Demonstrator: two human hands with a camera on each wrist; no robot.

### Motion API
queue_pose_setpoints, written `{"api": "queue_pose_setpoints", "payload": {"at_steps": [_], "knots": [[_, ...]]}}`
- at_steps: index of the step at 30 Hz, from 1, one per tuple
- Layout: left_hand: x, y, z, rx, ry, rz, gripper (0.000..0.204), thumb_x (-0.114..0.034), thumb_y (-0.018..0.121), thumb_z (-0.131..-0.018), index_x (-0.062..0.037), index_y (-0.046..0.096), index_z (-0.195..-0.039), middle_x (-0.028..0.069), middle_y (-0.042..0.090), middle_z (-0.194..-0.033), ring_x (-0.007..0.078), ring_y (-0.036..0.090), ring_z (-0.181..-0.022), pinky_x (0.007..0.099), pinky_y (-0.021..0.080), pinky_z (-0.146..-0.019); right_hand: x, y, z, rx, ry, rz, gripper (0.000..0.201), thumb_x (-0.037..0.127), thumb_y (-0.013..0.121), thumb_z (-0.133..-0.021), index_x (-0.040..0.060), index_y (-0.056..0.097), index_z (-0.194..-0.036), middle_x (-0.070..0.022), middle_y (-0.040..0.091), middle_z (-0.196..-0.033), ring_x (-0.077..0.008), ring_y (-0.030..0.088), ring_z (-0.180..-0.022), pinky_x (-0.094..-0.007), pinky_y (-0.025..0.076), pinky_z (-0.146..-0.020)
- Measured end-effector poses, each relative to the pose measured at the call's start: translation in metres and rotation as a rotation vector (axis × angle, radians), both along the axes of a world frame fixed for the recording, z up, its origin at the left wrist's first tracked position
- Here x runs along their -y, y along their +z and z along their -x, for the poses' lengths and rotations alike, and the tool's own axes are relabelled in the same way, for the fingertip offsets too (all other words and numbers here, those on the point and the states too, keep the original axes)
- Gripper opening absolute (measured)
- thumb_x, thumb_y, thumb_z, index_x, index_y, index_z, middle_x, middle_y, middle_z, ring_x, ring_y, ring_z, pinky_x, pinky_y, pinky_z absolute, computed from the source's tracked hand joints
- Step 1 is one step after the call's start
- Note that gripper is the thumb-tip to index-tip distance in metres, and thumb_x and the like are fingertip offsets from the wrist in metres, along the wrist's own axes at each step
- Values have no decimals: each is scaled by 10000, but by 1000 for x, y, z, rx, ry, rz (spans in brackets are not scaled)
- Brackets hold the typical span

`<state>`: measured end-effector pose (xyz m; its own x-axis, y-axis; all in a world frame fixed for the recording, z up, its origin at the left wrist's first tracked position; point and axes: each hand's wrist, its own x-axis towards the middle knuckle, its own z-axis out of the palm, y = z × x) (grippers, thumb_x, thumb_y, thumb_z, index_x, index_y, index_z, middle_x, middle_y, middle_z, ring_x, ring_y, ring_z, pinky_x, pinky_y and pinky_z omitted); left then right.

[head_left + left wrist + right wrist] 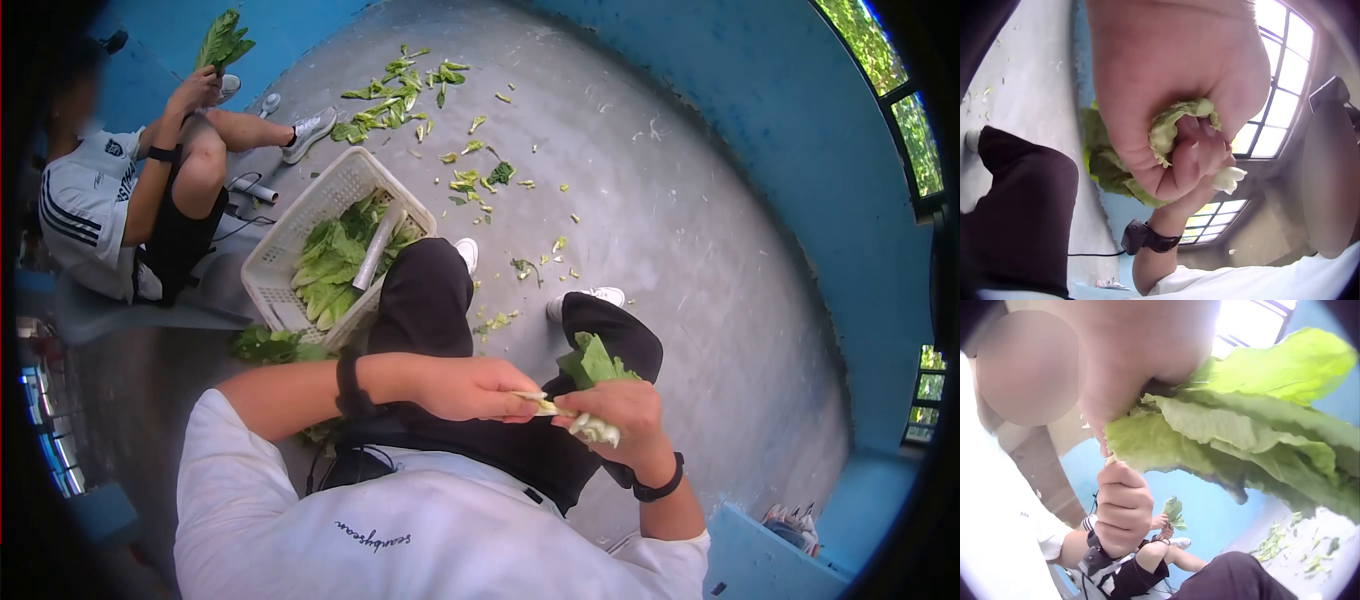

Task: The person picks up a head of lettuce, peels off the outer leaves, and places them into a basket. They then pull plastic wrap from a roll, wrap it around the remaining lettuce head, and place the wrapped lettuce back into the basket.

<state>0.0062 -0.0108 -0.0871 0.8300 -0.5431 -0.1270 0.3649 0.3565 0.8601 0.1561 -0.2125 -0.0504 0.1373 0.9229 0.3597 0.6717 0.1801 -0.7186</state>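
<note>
Over the lap, my right hand (625, 415) grips a head of leafy lettuce. Its pale cut stem end (595, 430) shows by the thumb, and its green leaves (1254, 434) fan out from the far side of the hand. My left hand (470, 388) is close beside it, fingers curled round a leaf stalk (543, 404) at the stem end. In the left wrist view a crinkled leaf edge (1163, 134) pokes out of the left fist. Part of that leaf is hidden inside the fingers.
A white plastic crate (262, 275) by my left knee contains lettuce (335, 255) and a clear roll-like object (378, 250). Torn leaves (390, 100) litter the concrete floor (700, 260). At the left, another seated person (100, 190) holds a lettuce (222, 42). Blue walls (790, 150) surround the room.
</note>
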Motion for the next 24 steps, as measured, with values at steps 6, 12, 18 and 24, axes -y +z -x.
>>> {"api": "queue_pose_setpoints", "payload": {"at_steps": [6, 12, 18, 24], "knots": [[6, -1, -7, 108, 93, -301, 343, -292, 464, -1077, -36, 556, -868, -14, 487, -713, 116, 449, -672, 313, 401, -639, 0, -4, 2, 81, -33, 96, 227, 107, 828, -731, 61, 712, -921, -43, 683, -733, -209, 653, -605, -318, 493, -517], [0, 17, -4, 241, 44, -530, 258, -232, 491, -1053, -18, 596, -955, 132, 555, -713, 273, 509, -648, 387, 435, -645, -3, 5, 1, 312, 73, 152, 251, 82, 766, -681, 61, 684, -918, -26, 616, -711, -191, 619, -602, -320, 484, -507], [-1, 36, 6, 451, -160, -439, 247, -215, 529, -1036, 8, 538, -931, 212, 566, -732, 415, 530, -700, 433, 435, -629, 3, 28, 9, 59, 358, 213, 259, 93, 794, -685, 56, 698, -923, -20, 579, -683, -191, 615, -595, -315, 482, -504], [-37, 44, 25, 383, -87, -227, 270, -165, 487, -1054, 28, 505, -866, 159, 529, -749, 306, 499, -679, 373, 429, -644, 37, 30, -26, -17, 74, 379, 176, 116, 840, -732, 57, 725, -851, -69, 649, -696, -216, 663, -648, -338, 496, -534]]}}
